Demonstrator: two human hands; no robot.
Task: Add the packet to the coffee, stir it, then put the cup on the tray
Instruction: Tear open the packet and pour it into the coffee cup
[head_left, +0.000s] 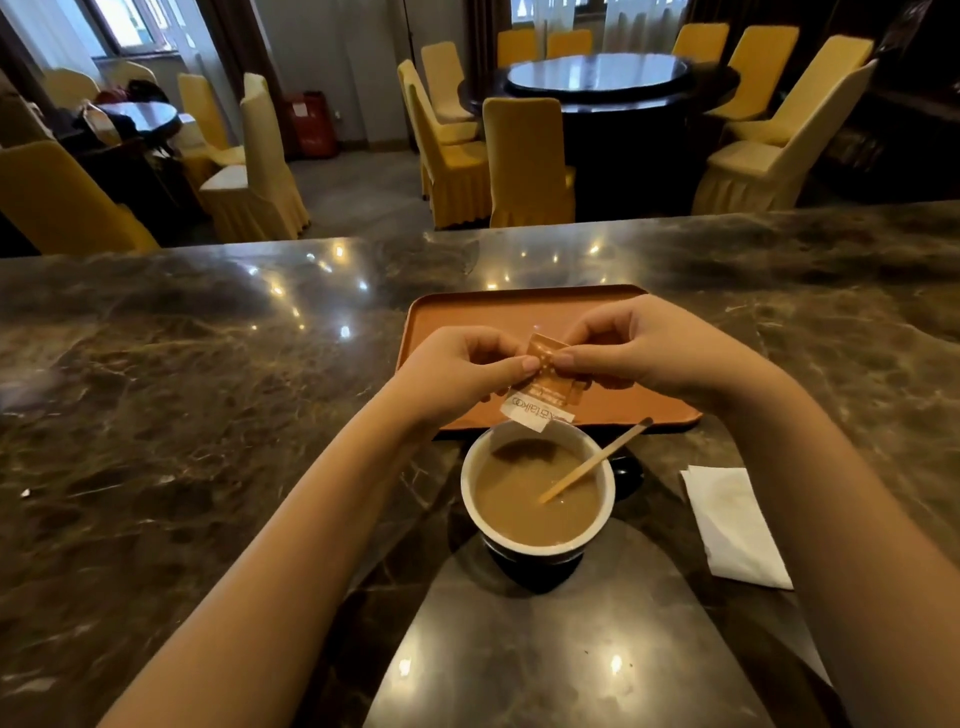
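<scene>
A small orange and white packet (545, 392) hangs above the far rim of the coffee cup (537, 496). My left hand (462, 371) and my right hand (649, 353) both pinch its top edge between thumb and fingers. The cup is dark outside and white inside, filled with light brown coffee, and stands on the marble counter. A wooden stir stick (597, 460) leans in it, pointing up to the right. Just behind the cup lies the orange tray (452, 312), partly covered by my hands.
A folded white napkin (735, 525) lies right of the cup on the dark marble counter (208, 389). Beyond the counter's far edge stand yellow-covered chairs (530, 161) around a round dark table (597, 83).
</scene>
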